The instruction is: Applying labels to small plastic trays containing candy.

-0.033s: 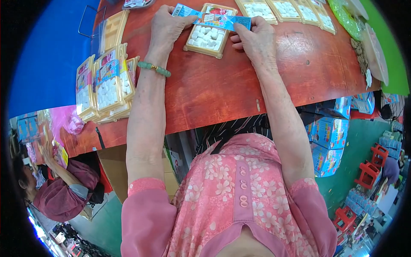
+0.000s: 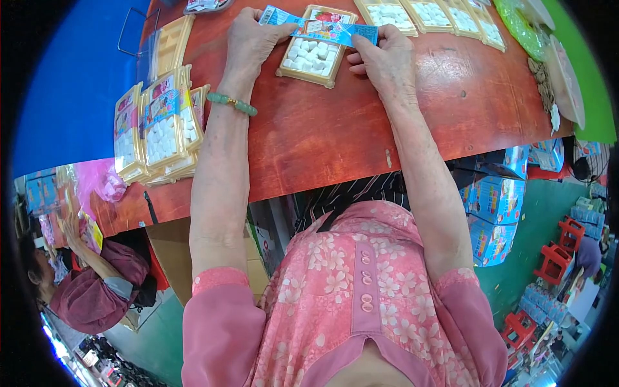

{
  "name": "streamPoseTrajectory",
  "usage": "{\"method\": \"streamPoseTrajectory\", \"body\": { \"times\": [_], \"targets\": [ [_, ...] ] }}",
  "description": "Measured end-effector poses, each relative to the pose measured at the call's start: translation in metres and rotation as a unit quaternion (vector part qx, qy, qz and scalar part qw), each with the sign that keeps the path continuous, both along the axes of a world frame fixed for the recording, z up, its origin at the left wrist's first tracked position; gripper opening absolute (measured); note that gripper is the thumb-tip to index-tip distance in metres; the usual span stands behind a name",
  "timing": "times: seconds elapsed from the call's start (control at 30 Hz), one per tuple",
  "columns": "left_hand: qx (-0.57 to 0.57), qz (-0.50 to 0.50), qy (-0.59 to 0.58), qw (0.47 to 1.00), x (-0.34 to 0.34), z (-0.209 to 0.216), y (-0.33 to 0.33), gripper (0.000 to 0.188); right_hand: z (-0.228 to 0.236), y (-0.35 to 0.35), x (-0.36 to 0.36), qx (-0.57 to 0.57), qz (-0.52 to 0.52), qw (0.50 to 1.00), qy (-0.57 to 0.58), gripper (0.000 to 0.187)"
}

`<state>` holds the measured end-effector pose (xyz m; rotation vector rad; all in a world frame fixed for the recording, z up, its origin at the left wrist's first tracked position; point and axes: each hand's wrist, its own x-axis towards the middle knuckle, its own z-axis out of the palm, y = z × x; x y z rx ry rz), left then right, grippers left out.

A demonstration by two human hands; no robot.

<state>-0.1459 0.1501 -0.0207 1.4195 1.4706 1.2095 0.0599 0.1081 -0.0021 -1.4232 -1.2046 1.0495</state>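
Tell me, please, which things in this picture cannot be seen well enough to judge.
- Tray of white pieces: its far part is covered by the blue label strip in both hands.
- Left hand, right hand: fingertips hidden under the strip.
- Row of trays: cut by the top edge.
- Stacked trays: the lower ones are hidden.

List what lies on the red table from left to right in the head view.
Stack of labelled trays → left hand → tray of white pieces, blue label strip held above it → right hand → row of filled trays → green bag.
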Motion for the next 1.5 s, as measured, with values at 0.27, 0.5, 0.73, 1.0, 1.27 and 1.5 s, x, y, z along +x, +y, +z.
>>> {"method": "streamPoseTrajectory", "body": {
  "times": [0.27, 0.5, 0.73, 1.0, 1.27, 1.5],
  "targets": [
    [0.011, 0.004, -0.011, 1.000, 0.002, 0.002, -0.003, 0.038, 0.001, -0.002, 0.001, -0.004, 0.000, 1.000, 0.002, 0.023],
    [0.018, 0.004, -0.020, 1.000, 0.002, -0.003, -0.001, 0.038, 0.002, -0.003, 0.002, 0.002, -0.005, 1.000, -0.005, 0.024],
    [0.056, 0.038, 0.131, 0.989, 0.025, 0.022, -0.012, 0.038, 0.001, -0.004, 0.004, -0.010, -0.007, 0.999, -0.042, 0.024],
    [0.050, 0.077, 0.193, 0.977, 0.041, 0.029, -0.018, 0.041, 0.013, -0.006, 0.003, -0.024, -0.023, 0.998, -0.049, 0.030],
    [0.047, 0.009, 0.158, 0.986, 0.047, 0.027, -0.013, 0.040, 0.005, -0.010, 0.020, 0.013, -0.054, 0.996, -0.076, 0.017],
    [0.051, -0.074, 0.253, 0.963, 0.047, 0.011, -0.026, 0.050, -0.003, -0.055, 0.043, 0.015, -0.018, 0.995, -0.092, 0.026]
  ]
}}
